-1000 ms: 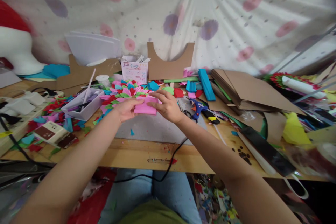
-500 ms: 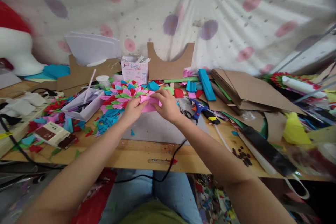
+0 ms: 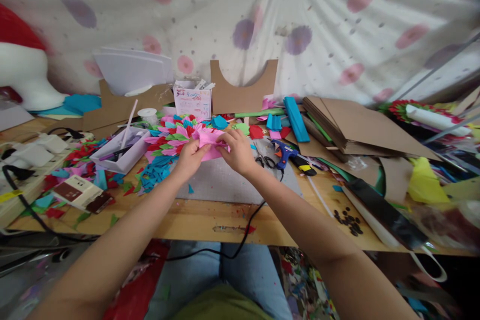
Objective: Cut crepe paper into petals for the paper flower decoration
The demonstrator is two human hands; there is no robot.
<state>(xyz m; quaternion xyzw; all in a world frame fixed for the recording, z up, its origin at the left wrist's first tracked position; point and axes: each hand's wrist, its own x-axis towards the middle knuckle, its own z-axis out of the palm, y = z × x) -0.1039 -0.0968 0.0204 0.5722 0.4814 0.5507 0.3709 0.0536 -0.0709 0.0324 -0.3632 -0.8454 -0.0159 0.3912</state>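
Note:
Both of my hands pinch a pink paper piece [image 3: 212, 146] held just above a grey mat [image 3: 232, 182] at the middle of the wooden table [image 3: 195, 220]. My left hand [image 3: 190, 159] grips its left side with curled fingers. My right hand [image 3: 237, 152] grips its right side, thumb on top. Right behind the paper lies a round flower of pink, green, red and blue paper petals [image 3: 176, 136]. A heap of small blue paper bits [image 3: 155, 172] sits left of my left hand.
A white tray with a pen [image 3: 120, 149] stands at the left. Scissors [image 3: 264, 161] and a blue glue gun [image 3: 287, 152] lie right of my hands, its black cord hanging over the table edge. Brown cardboard sheets [image 3: 356, 127] pile up at the right. Paper scraps cover the left side.
The pink paper went from a flat rectangle near the mat to a folded, crumpled shape lifted closer to the flower. Both hands moved slightly away from me and closer together.

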